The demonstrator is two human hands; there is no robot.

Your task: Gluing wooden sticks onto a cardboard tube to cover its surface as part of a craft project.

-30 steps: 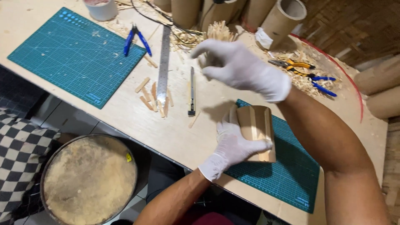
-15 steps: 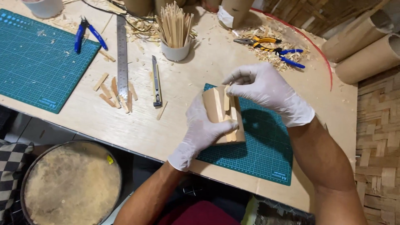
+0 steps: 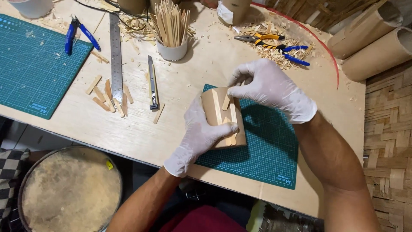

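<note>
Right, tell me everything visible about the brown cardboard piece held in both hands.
The cardboard piece is tan, curved like a tube section, held just above the small green cutting mat. Pale wooden sticks lie lengthwise on its face. The gloved left hand grips it from the side, thumb across the sticks; the gloved right hand pinches a short stick at its top.

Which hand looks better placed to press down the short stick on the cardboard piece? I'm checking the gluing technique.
Probably the right hand: its fingertips already pinch the short stick, while the left hand is busy wrapped around the cardboard piece.
</note>
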